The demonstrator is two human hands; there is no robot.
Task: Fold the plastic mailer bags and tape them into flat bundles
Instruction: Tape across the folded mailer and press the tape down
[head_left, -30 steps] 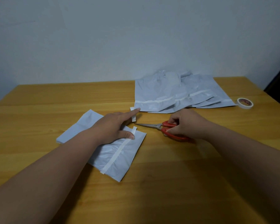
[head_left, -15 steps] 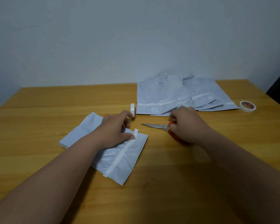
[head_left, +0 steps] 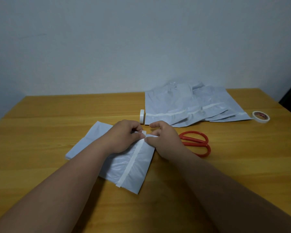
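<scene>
On the near middle of the wooden table (head_left: 40,132), a folded mailer bag (head_left: 134,165) lies flat, its tape strip (head_left: 133,160) running near-left to far-right. Left hand (head_left: 124,137) and right hand (head_left: 163,137) pinch the strip's far end with curled fingers.

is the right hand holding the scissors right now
No, the red-handled scissors lie on the table beside the right hand, whose fingers pinch the tape strip on the folded mailer bag.

On the table (head_left: 40,132) a folded bag (head_left: 133,167) lies near-centre, scissors (head_left: 197,142) just right of it, a standing tape roll (head_left: 142,116) behind it, loose bags (head_left: 191,106) far right, another tape roll (head_left: 261,116) beyond.
</scene>
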